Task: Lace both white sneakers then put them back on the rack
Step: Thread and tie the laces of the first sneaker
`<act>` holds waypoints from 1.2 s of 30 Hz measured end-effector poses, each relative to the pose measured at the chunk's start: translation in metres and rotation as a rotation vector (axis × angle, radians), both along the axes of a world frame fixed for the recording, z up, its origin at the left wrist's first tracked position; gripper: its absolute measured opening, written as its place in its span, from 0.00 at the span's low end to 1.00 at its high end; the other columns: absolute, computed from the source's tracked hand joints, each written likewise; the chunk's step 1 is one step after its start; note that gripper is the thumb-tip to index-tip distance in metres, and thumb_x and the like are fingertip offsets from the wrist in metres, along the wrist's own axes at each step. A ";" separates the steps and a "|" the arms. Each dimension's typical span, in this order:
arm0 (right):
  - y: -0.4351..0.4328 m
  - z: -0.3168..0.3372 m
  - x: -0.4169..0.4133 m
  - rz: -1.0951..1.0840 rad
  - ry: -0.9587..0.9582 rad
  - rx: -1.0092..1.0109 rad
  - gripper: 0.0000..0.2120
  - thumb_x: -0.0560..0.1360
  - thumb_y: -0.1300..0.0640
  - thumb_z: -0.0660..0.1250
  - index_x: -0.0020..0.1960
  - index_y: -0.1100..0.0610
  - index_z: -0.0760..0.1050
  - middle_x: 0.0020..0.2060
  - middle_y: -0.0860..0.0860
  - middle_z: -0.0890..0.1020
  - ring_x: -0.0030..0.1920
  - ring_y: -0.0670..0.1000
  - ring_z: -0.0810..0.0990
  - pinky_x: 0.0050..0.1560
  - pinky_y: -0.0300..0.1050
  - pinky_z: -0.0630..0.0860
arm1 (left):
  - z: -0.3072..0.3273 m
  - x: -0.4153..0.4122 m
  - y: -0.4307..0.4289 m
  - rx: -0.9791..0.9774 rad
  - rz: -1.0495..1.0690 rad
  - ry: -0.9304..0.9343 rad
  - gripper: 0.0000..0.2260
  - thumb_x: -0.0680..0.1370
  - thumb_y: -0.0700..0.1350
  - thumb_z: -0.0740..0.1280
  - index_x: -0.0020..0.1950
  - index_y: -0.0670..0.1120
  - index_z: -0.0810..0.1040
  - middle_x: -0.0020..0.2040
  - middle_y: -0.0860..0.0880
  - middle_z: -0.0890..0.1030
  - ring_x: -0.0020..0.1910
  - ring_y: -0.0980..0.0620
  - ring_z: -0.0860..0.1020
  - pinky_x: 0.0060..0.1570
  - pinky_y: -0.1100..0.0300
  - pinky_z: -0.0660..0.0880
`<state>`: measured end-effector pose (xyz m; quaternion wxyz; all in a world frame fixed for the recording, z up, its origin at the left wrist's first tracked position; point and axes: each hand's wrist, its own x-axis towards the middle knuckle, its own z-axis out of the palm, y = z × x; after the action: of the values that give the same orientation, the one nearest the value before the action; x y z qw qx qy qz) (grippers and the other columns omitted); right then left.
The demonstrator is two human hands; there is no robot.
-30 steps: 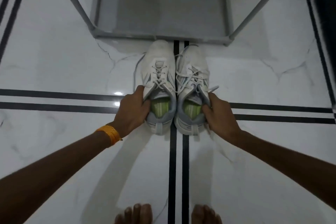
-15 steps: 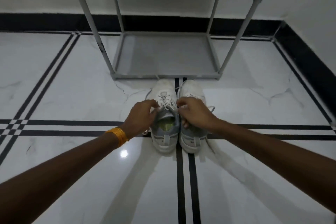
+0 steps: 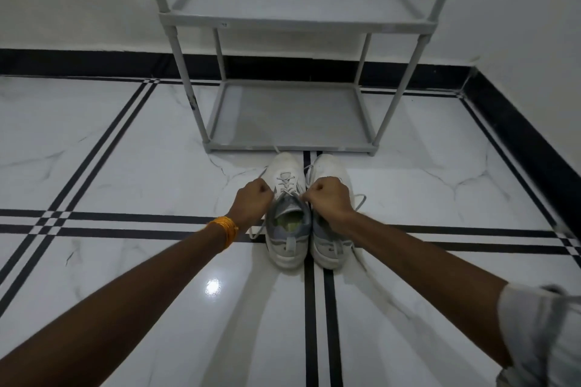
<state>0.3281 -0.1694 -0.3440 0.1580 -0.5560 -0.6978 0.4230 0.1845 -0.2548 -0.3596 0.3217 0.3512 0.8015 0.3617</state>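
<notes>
Both hands closed at the laces of the left sneaker; pair on floor in front of rack.

Two white sneakers stood side by side, touching, toes toward the grey two-shelf rack (image 3: 292,25), just short of its lower shelf. The left hand (image 3: 253,198) was a closed fist beside the left sneaker (image 3: 287,245), apparently pinching a lace (image 3: 256,234) that trailed down to the floor (image 3: 125,141); the grip itself was hidden. The right hand (image 3: 328,198) was also fisted, lying over the right sneaker (image 3: 328,253), fingertips at the left sneaker's upper eyelets; whether it held a lace could not be told. An orange band (image 3: 224,229) sat on the left wrist.
</notes>
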 end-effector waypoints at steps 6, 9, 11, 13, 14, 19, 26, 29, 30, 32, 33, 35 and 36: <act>-0.001 -0.001 0.002 -0.078 -0.003 0.035 0.22 0.57 0.51 0.84 0.26 0.55 0.70 0.25 0.50 0.77 0.28 0.48 0.74 0.31 0.46 0.73 | 0.007 -0.013 0.008 0.072 -0.029 0.190 0.17 0.61 0.45 0.82 0.35 0.45 0.73 0.38 0.46 0.81 0.38 0.49 0.77 0.35 0.59 0.72; -0.003 -0.003 0.004 -0.064 -0.041 0.075 0.23 0.57 0.50 0.83 0.26 0.56 0.69 0.25 0.51 0.77 0.28 0.49 0.73 0.31 0.48 0.73 | 0.005 -0.009 0.010 0.085 -0.027 0.290 0.18 0.59 0.45 0.82 0.34 0.46 0.72 0.36 0.46 0.79 0.37 0.48 0.76 0.30 0.62 0.66; -0.003 -0.004 0.004 -0.048 -0.046 0.099 0.22 0.57 0.50 0.83 0.27 0.56 0.70 0.25 0.52 0.77 0.28 0.49 0.72 0.30 0.48 0.73 | 0.001 -0.007 0.011 0.089 -0.027 0.312 0.18 0.59 0.46 0.82 0.34 0.45 0.73 0.36 0.46 0.79 0.36 0.48 0.74 0.30 0.63 0.64; -0.002 -0.007 0.004 -0.030 -0.046 0.123 0.22 0.57 0.50 0.83 0.27 0.56 0.70 0.25 0.52 0.76 0.27 0.49 0.71 0.29 0.47 0.70 | -0.001 -0.009 0.011 0.086 -0.032 0.318 0.19 0.59 0.46 0.82 0.35 0.44 0.73 0.37 0.46 0.78 0.37 0.48 0.74 0.30 0.63 0.64; -0.001 -0.009 0.005 -0.020 -0.046 0.134 0.22 0.57 0.50 0.83 0.27 0.56 0.69 0.24 0.52 0.75 0.27 0.49 0.70 0.29 0.46 0.69 | -0.002 -0.010 0.011 0.082 -0.036 0.320 0.19 0.59 0.46 0.82 0.36 0.44 0.73 0.38 0.46 0.78 0.37 0.48 0.74 0.31 0.63 0.64; 0.000 -0.012 0.006 0.006 -0.050 0.167 0.22 0.58 0.52 0.82 0.26 0.56 0.68 0.24 0.52 0.73 0.27 0.49 0.69 0.29 0.47 0.68 | -0.006 -0.008 0.010 0.068 -0.066 0.374 0.19 0.61 0.48 0.81 0.36 0.45 0.73 0.39 0.47 0.79 0.39 0.49 0.74 0.30 0.64 0.63; 0.013 0.010 0.021 0.244 -0.125 0.251 0.16 0.66 0.54 0.73 0.25 0.55 0.69 0.22 0.49 0.72 0.26 0.47 0.70 0.30 0.42 0.66 | 0.034 -0.031 -0.010 -0.025 -0.318 0.509 0.19 0.73 0.57 0.71 0.29 0.49 0.70 0.27 0.53 0.72 0.29 0.55 0.71 0.30 0.61 0.62; 0.019 0.044 0.029 0.330 -0.090 0.302 0.20 0.69 0.53 0.72 0.24 0.52 0.65 0.22 0.46 0.69 0.25 0.46 0.68 0.29 0.40 0.64 | 0.057 -0.036 -0.020 0.161 -0.382 0.356 0.18 0.77 0.55 0.68 0.32 0.44 0.76 0.31 0.49 0.77 0.34 0.56 0.75 0.36 0.60 0.68; 0.022 0.056 0.031 0.358 -0.053 0.313 0.20 0.70 0.53 0.72 0.25 0.52 0.66 0.22 0.46 0.69 0.25 0.46 0.68 0.30 0.40 0.65 | 0.064 -0.034 -0.020 0.199 -0.385 0.306 0.18 0.78 0.55 0.66 0.35 0.44 0.78 0.35 0.49 0.80 0.38 0.58 0.77 0.40 0.61 0.70; 0.030 0.081 0.030 0.390 0.016 0.365 0.19 0.73 0.53 0.70 0.27 0.52 0.67 0.23 0.47 0.70 0.26 0.47 0.68 0.32 0.41 0.66 | 0.072 -0.025 -0.013 0.251 -0.434 0.208 0.18 0.79 0.55 0.64 0.39 0.42 0.79 0.39 0.47 0.81 0.41 0.58 0.78 0.44 0.61 0.72; 0.035 0.091 0.028 0.395 0.040 0.410 0.19 0.73 0.53 0.70 0.27 0.53 0.67 0.24 0.48 0.70 0.27 0.47 0.68 0.32 0.41 0.66 | 0.075 -0.019 -0.007 0.269 -0.489 0.210 0.18 0.79 0.55 0.64 0.40 0.41 0.78 0.41 0.45 0.79 0.41 0.54 0.78 0.43 0.59 0.74; 0.044 0.110 0.022 0.423 0.057 0.485 0.18 0.74 0.53 0.69 0.29 0.56 0.68 0.25 0.50 0.69 0.27 0.47 0.67 0.33 0.43 0.66 | 0.078 -0.005 0.004 0.309 -0.665 0.357 0.15 0.79 0.54 0.65 0.38 0.44 0.75 0.47 0.45 0.78 0.41 0.49 0.77 0.42 0.53 0.77; 0.047 0.117 0.018 0.464 0.058 0.496 0.18 0.74 0.53 0.69 0.30 0.58 0.69 0.25 0.51 0.69 0.27 0.47 0.67 0.33 0.43 0.66 | 0.079 0.001 0.008 0.332 -0.766 0.500 0.14 0.79 0.53 0.65 0.37 0.48 0.73 0.52 0.47 0.78 0.42 0.50 0.77 0.40 0.53 0.76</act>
<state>0.3464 -0.1223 -0.2269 0.2076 -0.3150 -0.8826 0.2806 0.1860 -0.2465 -0.2805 0.1691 0.7437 0.5987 0.2446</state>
